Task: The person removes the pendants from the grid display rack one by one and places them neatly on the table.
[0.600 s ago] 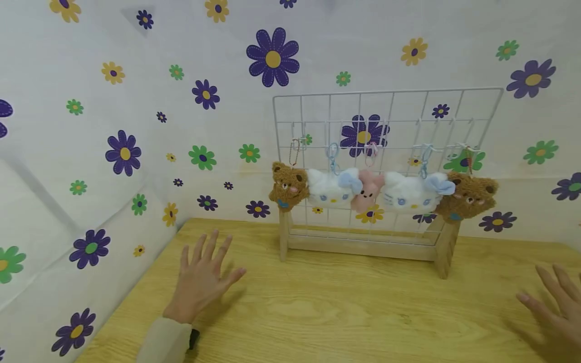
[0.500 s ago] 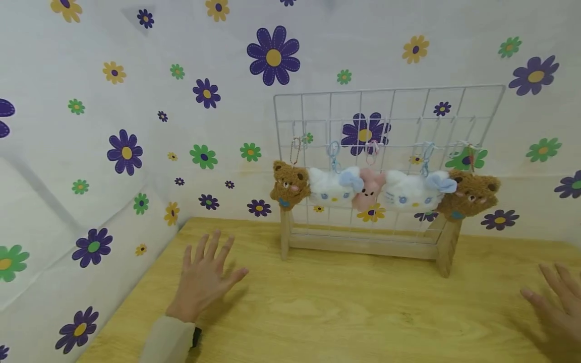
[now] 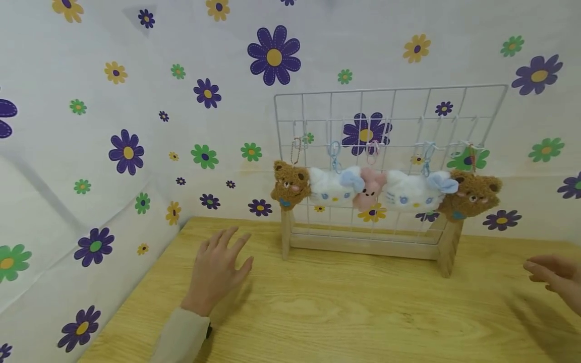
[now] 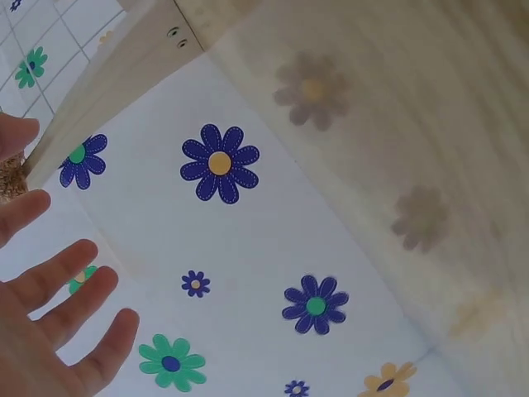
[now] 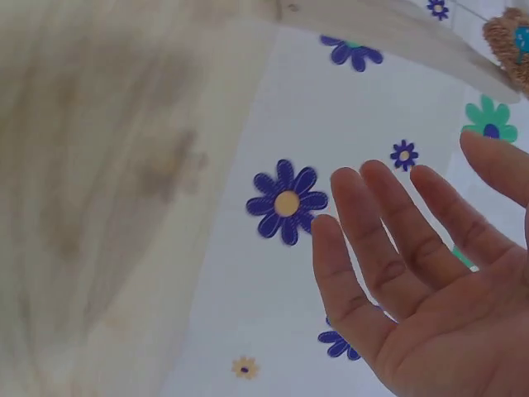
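Observation:
My left hand (image 3: 218,272) hovers over the left part of the wooden table, fingers spread and slightly bent, holding nothing. At the right edge of the head view is my right hand (image 3: 557,278), above the table with its fingers loosely bent and nothing in them. Between the hands stands a white wire grid rack (image 3: 394,91) on wooden feet. Plush keychains hang from its hooks: a brown bear (image 3: 290,185) at the left end, a white cat (image 3: 333,189), a pink plush (image 3: 369,190), a second white cat (image 3: 413,194), and another brown bear (image 3: 476,197) at the right end.
The wooden table (image 3: 317,312) carries the rack near its back edge. Behind it and along the left side hangs a white flower-print cloth (image 3: 218,45). The rack's wooden legs (image 3: 449,249) stick out toward the front.
My left hand has shifted to the right, its fingers bending a little. The right hand has turned and raised slightly, its fingers coming closer together. The keychains have stayed on the rack.

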Demonstrator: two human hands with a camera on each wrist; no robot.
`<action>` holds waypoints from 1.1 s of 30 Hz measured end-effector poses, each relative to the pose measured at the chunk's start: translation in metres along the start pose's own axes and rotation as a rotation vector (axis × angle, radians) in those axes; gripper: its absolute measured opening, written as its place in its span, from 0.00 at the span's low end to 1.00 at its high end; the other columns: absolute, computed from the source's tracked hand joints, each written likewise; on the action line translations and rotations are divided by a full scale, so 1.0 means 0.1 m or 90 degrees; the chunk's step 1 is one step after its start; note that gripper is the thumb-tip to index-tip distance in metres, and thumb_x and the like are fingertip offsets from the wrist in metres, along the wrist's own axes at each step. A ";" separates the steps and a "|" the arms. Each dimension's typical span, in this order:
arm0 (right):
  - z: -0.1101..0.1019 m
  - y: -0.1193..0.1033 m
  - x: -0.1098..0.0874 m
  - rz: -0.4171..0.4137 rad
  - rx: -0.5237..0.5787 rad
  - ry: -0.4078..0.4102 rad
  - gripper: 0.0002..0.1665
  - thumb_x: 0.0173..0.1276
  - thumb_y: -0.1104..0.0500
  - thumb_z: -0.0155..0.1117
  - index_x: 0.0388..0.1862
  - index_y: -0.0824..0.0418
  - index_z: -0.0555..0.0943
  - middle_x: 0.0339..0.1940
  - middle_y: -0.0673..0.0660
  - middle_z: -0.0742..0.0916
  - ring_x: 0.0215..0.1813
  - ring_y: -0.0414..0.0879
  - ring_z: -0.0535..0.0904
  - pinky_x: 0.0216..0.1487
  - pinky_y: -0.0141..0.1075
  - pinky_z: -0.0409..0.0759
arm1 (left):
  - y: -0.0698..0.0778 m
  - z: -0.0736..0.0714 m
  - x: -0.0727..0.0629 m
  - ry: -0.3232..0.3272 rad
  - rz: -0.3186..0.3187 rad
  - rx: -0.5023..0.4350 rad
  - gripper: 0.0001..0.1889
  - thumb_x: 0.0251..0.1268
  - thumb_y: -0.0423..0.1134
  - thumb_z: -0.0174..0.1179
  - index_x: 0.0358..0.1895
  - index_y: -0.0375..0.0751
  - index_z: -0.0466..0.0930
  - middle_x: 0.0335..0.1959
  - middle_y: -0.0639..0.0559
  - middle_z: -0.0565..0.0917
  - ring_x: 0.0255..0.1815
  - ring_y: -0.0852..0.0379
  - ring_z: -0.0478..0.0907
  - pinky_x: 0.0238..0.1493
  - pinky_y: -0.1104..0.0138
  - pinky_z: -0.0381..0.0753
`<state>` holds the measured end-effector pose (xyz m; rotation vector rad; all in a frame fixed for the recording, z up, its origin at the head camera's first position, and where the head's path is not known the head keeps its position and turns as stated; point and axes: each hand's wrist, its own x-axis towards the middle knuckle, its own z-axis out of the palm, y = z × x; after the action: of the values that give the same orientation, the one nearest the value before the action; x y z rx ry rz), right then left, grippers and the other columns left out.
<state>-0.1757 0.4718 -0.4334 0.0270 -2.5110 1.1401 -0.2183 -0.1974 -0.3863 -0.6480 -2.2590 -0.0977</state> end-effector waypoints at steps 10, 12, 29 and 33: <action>-0.04 0.51 0.22 -0.055 0.142 0.014 0.20 0.79 0.69 0.54 0.58 0.50 0.82 0.43 0.25 0.84 0.36 0.23 0.83 0.30 0.17 0.78 | 0.05 0.15 0.10 0.040 -0.041 -0.085 0.25 0.53 0.40 0.76 0.54 0.34 0.83 0.43 0.39 0.87 0.32 0.44 0.85 0.24 0.55 0.85; -0.08 0.47 0.23 -0.058 0.156 -0.003 0.20 0.80 0.69 0.52 0.63 0.52 0.80 0.46 0.25 0.83 0.38 0.24 0.83 0.31 0.18 0.79 | 0.06 0.18 0.11 0.041 -0.047 -0.093 0.25 0.54 0.40 0.75 0.54 0.33 0.83 0.42 0.39 0.87 0.28 0.46 0.84 0.21 0.58 0.84; -0.12 0.26 0.48 -0.029 0.150 -0.012 0.17 0.80 0.62 0.55 0.64 0.54 0.76 0.46 0.28 0.84 0.39 0.29 0.85 0.35 0.26 0.84 | 0.26 0.27 0.34 -0.020 -0.261 -0.359 0.24 0.63 0.33 0.68 0.62 0.36 0.79 0.46 0.41 0.87 0.38 0.46 0.85 0.33 0.56 0.86; -0.10 0.20 0.48 -0.015 0.147 -0.005 0.18 0.80 0.61 0.56 0.66 0.55 0.76 0.46 0.28 0.84 0.39 0.30 0.85 0.36 0.27 0.85 | 0.27 0.29 0.41 -0.009 -0.305 -0.484 0.24 0.64 0.26 0.67 0.63 0.34 0.78 0.49 0.38 0.86 0.40 0.44 0.86 0.37 0.56 0.88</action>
<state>-0.2202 0.4993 -0.4247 0.1220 -2.3661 1.4159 -0.2479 -0.1487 -0.3820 -0.4524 -2.3173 -1.2268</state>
